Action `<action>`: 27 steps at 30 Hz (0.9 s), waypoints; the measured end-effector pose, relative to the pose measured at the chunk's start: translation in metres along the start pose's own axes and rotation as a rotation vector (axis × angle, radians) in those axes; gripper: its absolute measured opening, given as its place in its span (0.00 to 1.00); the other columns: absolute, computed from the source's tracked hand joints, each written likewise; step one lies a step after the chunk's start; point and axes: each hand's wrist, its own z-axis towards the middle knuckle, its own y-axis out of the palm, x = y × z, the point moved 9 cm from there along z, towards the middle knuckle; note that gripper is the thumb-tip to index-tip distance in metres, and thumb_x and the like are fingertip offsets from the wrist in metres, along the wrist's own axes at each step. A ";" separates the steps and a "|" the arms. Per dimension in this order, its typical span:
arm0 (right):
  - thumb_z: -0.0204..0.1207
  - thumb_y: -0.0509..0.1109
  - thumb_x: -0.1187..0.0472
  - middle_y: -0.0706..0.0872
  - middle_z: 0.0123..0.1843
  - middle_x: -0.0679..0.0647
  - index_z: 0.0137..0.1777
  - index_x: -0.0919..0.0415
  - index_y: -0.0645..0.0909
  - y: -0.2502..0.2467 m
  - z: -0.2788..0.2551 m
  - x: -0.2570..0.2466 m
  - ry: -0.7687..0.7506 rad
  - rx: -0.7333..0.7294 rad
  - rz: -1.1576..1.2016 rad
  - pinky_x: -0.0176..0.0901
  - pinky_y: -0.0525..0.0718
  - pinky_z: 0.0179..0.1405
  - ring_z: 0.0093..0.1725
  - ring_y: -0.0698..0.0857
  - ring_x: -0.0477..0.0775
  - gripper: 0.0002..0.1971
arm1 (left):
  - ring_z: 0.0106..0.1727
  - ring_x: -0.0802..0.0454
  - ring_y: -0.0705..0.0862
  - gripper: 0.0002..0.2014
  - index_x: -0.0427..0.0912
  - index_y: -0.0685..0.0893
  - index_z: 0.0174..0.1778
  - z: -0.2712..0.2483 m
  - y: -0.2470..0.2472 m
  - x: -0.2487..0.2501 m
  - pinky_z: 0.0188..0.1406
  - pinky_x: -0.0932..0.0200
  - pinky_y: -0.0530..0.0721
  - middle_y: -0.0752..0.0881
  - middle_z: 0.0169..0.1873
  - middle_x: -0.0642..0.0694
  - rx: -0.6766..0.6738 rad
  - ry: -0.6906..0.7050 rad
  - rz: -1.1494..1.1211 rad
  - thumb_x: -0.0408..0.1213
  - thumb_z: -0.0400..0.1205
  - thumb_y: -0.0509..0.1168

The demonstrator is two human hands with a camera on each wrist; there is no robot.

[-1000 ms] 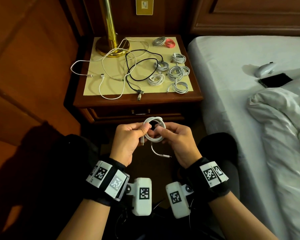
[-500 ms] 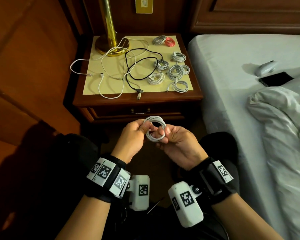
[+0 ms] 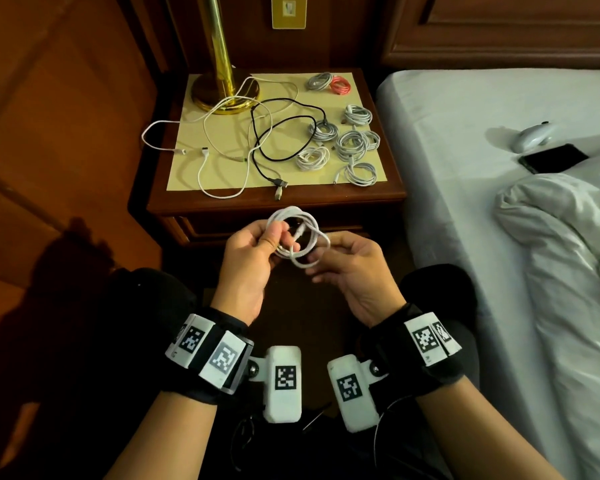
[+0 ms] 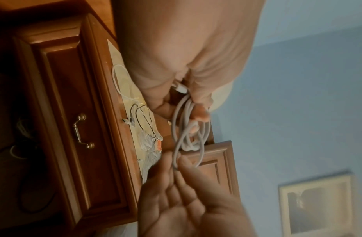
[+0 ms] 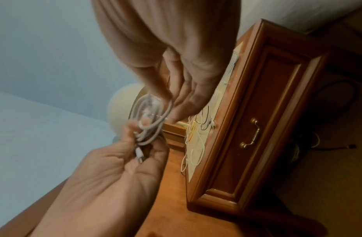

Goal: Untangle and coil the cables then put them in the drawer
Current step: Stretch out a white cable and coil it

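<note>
While our left hand [image 3: 253,251] pinches the white cable coil [image 3: 297,237] and our right hand [image 3: 352,268] grips its loose loop, the closed drawer [image 3: 222,226] lies just beyond.

Dim warm light, blurred wrist views

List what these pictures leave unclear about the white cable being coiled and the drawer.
- White cable: head view, the left hand covers part of the coil, so the loop count is unclear.
- Its far plug: right wrist view, motion blur by the right hand.
- Drawer: shut in every view; its front hides the contents.
</note>
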 end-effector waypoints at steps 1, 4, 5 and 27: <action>0.76 0.69 0.74 0.87 0.36 0.59 0.45 0.69 0.83 -0.004 0.001 0.000 0.000 0.029 -0.009 0.38 0.83 0.26 0.29 0.85 0.51 0.02 | 0.33 0.55 0.85 0.11 0.38 0.82 0.41 0.000 -0.001 0.000 0.48 0.55 0.83 0.83 0.25 0.52 -0.006 -0.015 -0.045 0.31 0.87 0.57; 0.75 0.70 0.72 0.87 0.35 0.59 0.40 0.68 0.82 -0.009 0.000 -0.004 -0.018 0.005 -0.030 0.36 0.73 0.20 0.25 0.79 0.49 0.03 | 0.31 0.56 0.84 0.12 0.37 0.81 0.41 0.001 -0.003 -0.001 0.43 0.60 0.84 0.80 0.25 0.51 -0.018 -0.038 -0.105 0.32 0.87 0.55; 0.76 0.69 0.72 0.87 0.35 0.59 0.40 0.68 0.82 -0.008 -0.001 -0.005 -0.018 -0.020 -0.002 0.37 0.71 0.20 0.24 0.77 0.49 0.04 | 0.31 0.56 0.84 0.12 0.37 0.81 0.40 0.001 -0.004 -0.001 0.42 0.60 0.85 0.80 0.26 0.50 -0.015 -0.042 -0.103 0.31 0.87 0.56; 0.78 0.69 0.70 0.81 0.33 0.58 0.40 0.61 0.86 -0.016 -0.003 -0.011 -0.093 0.139 -0.262 0.37 0.71 0.22 0.26 0.73 0.49 0.08 | 0.39 0.51 0.91 0.06 0.41 0.85 0.44 0.001 -0.012 -0.004 0.38 0.63 0.87 0.89 0.29 0.51 0.060 -0.074 -0.012 0.36 0.83 0.65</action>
